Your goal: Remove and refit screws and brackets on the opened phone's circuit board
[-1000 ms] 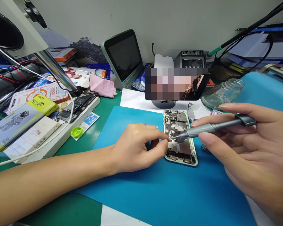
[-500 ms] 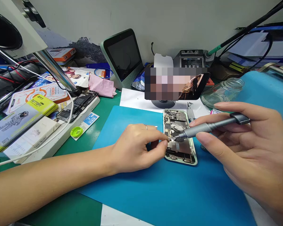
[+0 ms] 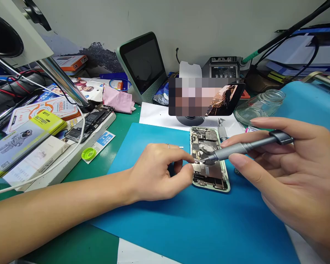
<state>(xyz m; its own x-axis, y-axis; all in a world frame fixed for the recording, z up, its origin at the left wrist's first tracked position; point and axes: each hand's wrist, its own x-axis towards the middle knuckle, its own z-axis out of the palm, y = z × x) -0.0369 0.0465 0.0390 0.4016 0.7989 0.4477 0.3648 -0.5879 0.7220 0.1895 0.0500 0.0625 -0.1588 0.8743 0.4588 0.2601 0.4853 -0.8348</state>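
An opened phone (image 3: 211,171) with bare inner parts lies on the blue mat (image 3: 165,231). My right hand (image 3: 288,168) holds a grey screwdriver (image 3: 233,150) between thumb and fingers, its handle slanting down to the left. The screwdriver's thin tip is over the left side of the phone, near its middle. My left hand (image 3: 165,172) comes in from the left with thumb and forefinger curled close together at the phone's left edge, beside that tip. What they pinch, if anything, is too small to tell. Behind the phone lies a second grey screwdriver (image 3: 222,131), partly hidden.
A phone on a stand (image 3: 225,99) faces me at the back, near a glass jar (image 3: 260,106) and a smart display (image 3: 143,66). On the left are another opened phone (image 3: 89,123), a green cap (image 3: 88,153), boxes (image 3: 27,143) and a white cable (image 3: 81,137). A metal post (image 3: 63,80) rises there.
My left thumb and forefinger have drawn slightly left, a little off the phone's inside. The screwdriver has hardly moved, and the phone lies where it was.
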